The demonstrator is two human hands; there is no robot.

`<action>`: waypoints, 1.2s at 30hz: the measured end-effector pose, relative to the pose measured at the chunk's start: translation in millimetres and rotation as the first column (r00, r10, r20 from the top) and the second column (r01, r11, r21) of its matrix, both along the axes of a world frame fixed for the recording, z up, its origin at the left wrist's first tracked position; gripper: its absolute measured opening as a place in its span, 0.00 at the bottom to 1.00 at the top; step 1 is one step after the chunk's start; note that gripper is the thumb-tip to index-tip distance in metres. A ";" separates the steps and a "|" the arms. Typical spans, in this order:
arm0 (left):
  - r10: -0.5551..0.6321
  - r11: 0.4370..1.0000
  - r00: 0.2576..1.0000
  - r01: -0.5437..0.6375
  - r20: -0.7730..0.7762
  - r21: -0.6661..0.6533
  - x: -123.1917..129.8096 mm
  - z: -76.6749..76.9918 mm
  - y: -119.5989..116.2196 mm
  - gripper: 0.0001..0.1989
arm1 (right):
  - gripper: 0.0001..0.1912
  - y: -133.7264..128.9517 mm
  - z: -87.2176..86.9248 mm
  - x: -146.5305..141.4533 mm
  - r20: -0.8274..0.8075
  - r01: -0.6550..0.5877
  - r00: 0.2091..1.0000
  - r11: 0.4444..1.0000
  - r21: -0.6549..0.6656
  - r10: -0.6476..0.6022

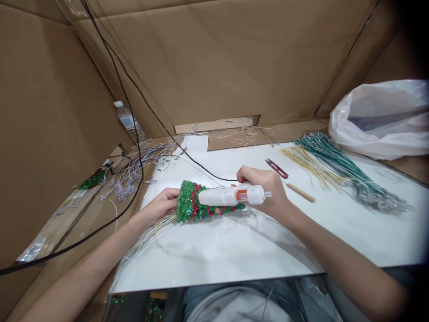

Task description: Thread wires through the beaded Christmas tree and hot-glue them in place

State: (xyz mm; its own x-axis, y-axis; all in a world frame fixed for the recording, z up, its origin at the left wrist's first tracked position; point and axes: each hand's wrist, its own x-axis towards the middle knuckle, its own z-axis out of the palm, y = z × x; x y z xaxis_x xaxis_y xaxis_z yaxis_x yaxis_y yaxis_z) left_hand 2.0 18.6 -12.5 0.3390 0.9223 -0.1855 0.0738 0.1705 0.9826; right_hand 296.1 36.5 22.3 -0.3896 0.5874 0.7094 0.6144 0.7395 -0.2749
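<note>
Readable text: none | water bottle (126, 120) label: too small to read | hot glue gun (231, 195): no legible marking

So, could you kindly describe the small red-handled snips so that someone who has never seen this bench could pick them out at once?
On the white board, find the right hand holding a white hot glue gun. Just beyond that hand lie the thread snips, beside the yellow wire bundle. Their red handles set them apart from the wood-handled tool nearby.

Room to pass lies over the lower white board (217, 264); the glue gun (231, 195), its black cord (187, 154) and green wire bundles (338, 165) block above it.
</note>
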 end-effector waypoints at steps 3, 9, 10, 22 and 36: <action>-0.001 1.000 1.000 0.001 0.001 0.004 0.2 -0.9 0.2 0.12 | 0.03 -1.3 0.2 -0.9 0.016 0.013 1.000 1.000 -0.002 -0.013; 0.013 1.000 1.000 -0.013 0.016 0.014 3.7 0.7 -1.1 0.11 | 0.02 -5.5 1.8 -2.9 0.056 0.026 0.998 0.999 0.031 -0.028; 0.016 1.000 1.000 -0.016 0.020 0.016 4.2 0.7 -1.2 0.11 | 0.02 -6.0 1.7 -3.4 0.059 0.041 0.997 0.999 0.036 -0.043; 0.056 0.998 0.998 -0.056 0.021 0.021 7.1 -0.2 -2.0 0.10 | 0.04 -12.8 4.1 -5.8 0.092 0.118 0.988 0.988 0.095 -0.127; 0.024 1.000 1.000 -0.024 0.018 0.010 8.2 1.6 -2.6 0.12 | 0.03 -15.6 4.4 -6.1 0.107 0.148 0.981 0.980 0.132 -0.162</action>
